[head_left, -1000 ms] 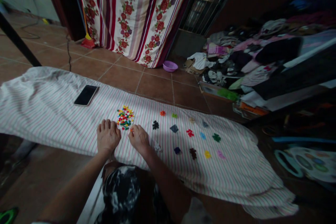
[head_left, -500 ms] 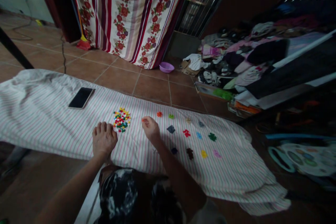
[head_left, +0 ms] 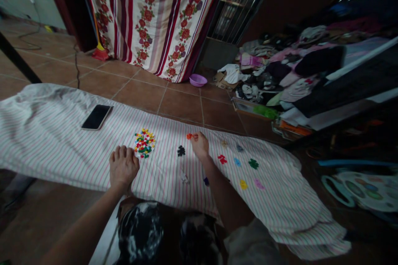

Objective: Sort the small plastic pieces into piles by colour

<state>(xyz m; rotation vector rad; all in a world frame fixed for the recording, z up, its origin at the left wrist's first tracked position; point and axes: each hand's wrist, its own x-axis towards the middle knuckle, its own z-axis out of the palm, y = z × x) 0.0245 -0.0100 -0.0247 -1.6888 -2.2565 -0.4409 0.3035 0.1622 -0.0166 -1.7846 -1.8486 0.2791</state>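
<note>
My left hand [head_left: 124, 165] lies flat on the striped cloth, fingers stretched out, beside a mixed pile of tiny toy bricks [head_left: 144, 143] in red, yellow, green and white. At the far side of the cloth, my right hand [head_left: 200, 145] pinches a small orange brick at the little orange cluster [head_left: 189, 136]; the brick blends with the cluster there. Near that hand sit a black cluster [head_left: 181, 150], a white one [head_left: 184, 178] and a red one [head_left: 222, 159]. My right hand and forearm hide other clusters, with a dark purple one [head_left: 206, 181] partly showing.
More single-colour clusters lie to the right: light blue [head_left: 237, 162], dark green [head_left: 253, 163], yellow [head_left: 243, 184], pink [head_left: 258, 184], grey [head_left: 239, 148] and beige [head_left: 224, 143]. A phone [head_left: 97, 116] rests at the left. Beyond the cloth are a purple basin [head_left: 198, 80] and heaped clothes.
My right hand has moved right and slightly away, carrying the orange brick from near the mixed pile to the orange cluster. The black and white clusters are now uncovered. My left hand stays put.
</note>
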